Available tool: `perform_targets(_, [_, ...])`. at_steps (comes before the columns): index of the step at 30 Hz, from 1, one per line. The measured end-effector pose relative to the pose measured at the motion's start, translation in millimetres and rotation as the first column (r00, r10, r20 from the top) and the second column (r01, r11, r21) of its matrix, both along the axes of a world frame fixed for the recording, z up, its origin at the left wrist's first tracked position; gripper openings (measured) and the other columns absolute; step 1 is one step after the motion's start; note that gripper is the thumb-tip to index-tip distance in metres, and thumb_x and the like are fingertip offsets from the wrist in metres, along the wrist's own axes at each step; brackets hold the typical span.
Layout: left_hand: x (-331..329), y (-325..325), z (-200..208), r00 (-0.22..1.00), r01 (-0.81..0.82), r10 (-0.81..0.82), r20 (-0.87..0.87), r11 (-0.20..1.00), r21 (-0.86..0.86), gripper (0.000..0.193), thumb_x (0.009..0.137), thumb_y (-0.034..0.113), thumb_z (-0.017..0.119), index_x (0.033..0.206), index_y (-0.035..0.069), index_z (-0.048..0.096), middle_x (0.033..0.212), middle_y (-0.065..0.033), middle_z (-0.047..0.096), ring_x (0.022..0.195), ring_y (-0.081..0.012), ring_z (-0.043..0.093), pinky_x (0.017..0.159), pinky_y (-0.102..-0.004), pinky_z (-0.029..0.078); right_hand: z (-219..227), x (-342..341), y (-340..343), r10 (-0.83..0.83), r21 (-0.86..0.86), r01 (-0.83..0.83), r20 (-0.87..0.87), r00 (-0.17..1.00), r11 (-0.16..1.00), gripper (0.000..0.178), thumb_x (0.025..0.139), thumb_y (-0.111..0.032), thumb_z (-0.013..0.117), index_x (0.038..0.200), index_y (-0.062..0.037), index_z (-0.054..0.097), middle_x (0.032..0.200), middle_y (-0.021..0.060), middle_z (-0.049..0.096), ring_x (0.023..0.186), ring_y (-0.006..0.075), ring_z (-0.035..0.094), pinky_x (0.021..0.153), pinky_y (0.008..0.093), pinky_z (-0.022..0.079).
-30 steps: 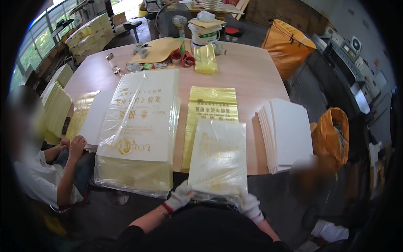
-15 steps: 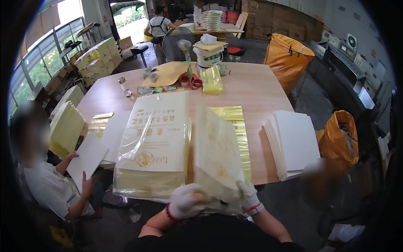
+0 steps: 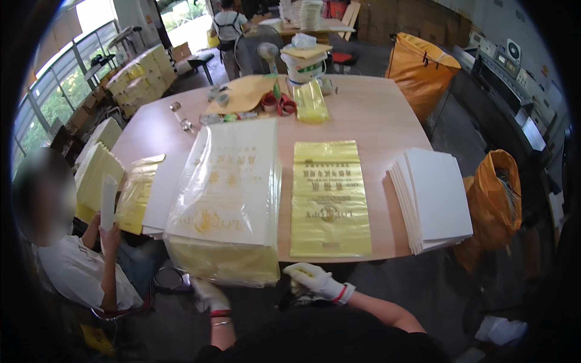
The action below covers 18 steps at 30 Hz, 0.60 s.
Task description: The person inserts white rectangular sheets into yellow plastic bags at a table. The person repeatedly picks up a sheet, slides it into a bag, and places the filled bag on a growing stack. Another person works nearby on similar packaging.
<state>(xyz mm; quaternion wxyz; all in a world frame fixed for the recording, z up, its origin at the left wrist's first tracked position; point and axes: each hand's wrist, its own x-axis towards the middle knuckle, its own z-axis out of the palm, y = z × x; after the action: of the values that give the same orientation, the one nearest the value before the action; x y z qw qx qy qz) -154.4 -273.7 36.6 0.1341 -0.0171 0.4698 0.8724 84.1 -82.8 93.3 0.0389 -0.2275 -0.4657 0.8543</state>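
To your far left, a co-worker (image 3: 88, 278) is holding a white sheet (image 3: 108, 202) that is showing as a narrow, curved strip. A gold packet (image 3: 140, 193) and some white paper (image 3: 164, 181) are lying between that person and the stack (image 3: 233, 181).

Your gloved left hand (image 3: 212, 295) is hanging at the stack's near edge; it is blurring, so I cannot tell how far its fingers are opening or whether they are gripping anything.

The stack is lying on the table (image 3: 387, 127), jutting past its near edge in loose, clear film. It is looking thick, so expect it to be heavy, with slick film and layers apt to be sliding. You are better off supporting it from beneath at the overhang than pulling slack film, which may tear.

Your gloved right hand (image 3: 310, 279) is resting by the stack's near right corner, fingers curling inward, nearly closed; I cannot tell whether they are pinching anything.

Just beyond, the yellow bag (image 3: 330, 236) is lying flat, probably light, floppy and slippery; a corner is offering the easiest pinch. Farther right, the white pile (image 3: 439, 193) is looking stiffer, calling for a hold on both long sides, since corners may dent.
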Motion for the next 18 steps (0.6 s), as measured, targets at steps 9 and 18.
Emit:
perform_targets(9, [147,221,-32,0.033,-0.159,-0.876,-0.481,0.47,-0.868,0.017,0.07,0.024,0.061,0.076,0.008,0.061,0.077,-0.0109,0.056,0.087,-0.0298,0.049,0.077,-0.0382,0.04,-70,125,22,-0.311,0.07,0.313,0.431,0.847,0.947,0.027,0.088,-0.021,0.051,0.111,-0.006,0.05,0.083,0.007,0.056,0.067,0.0162,0.059,0.061,0.0295,0.053])
perform_targets(18, [122,272,-52,-0.107,0.123,-0.955,-0.275,0.262,-0.957,0.017,0.077,0.023,0.054,0.076,0.007,0.058,0.072,-0.0158,0.056,0.074,-0.0346,0.053,0.065,-0.041,0.043,-90,68,76,-0.488,-0.302,0.487,0.075,0.869,0.82,0.017,0.085,-0.019,0.055,0.092,-0.0029,0.054,0.065,-0.0001,0.045,0.057,0.0116,0.047,0.052,0.0216,0.039])
